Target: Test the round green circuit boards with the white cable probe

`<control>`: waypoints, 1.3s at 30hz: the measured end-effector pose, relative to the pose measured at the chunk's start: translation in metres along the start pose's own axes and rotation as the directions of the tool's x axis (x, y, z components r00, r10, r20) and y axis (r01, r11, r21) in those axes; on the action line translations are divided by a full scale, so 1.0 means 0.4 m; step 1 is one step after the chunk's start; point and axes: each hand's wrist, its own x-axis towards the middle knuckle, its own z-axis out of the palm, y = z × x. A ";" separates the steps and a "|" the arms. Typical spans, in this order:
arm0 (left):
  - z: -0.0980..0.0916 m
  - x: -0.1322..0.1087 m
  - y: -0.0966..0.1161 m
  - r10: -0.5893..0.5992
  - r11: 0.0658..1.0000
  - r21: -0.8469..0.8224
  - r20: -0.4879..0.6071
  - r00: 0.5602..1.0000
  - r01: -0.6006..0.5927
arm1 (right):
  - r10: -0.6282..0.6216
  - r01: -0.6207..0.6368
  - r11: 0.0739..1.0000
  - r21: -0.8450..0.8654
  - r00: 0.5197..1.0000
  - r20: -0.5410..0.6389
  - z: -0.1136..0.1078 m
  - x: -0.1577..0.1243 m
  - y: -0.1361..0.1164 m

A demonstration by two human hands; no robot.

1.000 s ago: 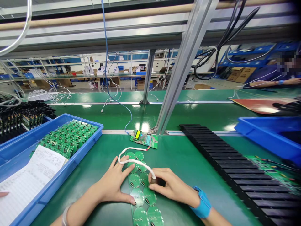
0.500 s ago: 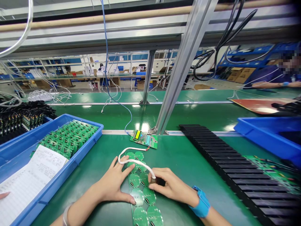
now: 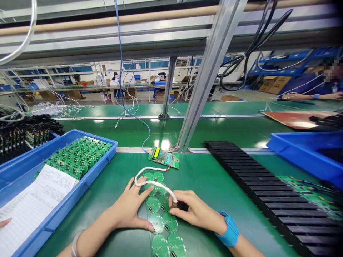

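Note:
A panel of round green circuit boards lies lengthwise on the green bench top. My left hand rests with fingers spread along its left edge, thumb and fingertips touching the boards. My right hand is closed round a dark plug-like probe head, held down at the panel's right row; the tip is hidden. From that head a white sleeved cable loops back to a small green test board with a lit yellow-green display.
On the left, a blue tray holds stacked round-board panels and a paper sheet. A black slotted rack runs along the right, beside another blue bin. A metal post rises behind the test board. A co-worker's arm shows far right.
Both of my hands, the probe head and the panel stay in place. At the far right, the co-worker's arm has shifted slightly left.

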 end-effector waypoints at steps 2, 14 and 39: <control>-0.001 0.001 0.001 0.002 1.000 -0.002 0.001 1.000 -0.002 | 0.002 -0.002 1.000 0.000 1.000 -0.001 -0.001 0.001 -0.002; -0.003 0.000 0.002 0.008 1.000 -0.006 -0.005 1.000 -0.008 | 0.014 -0.014 1.000 0.015 1.000 -0.002 -0.002 -0.001 -0.003; -0.002 0.002 -0.004 -0.016 1.000 -0.002 -0.011 1.000 0.016 | 0.006 -0.002 0.999 0.045 0.997 -0.077 -0.005 -0.002 -0.002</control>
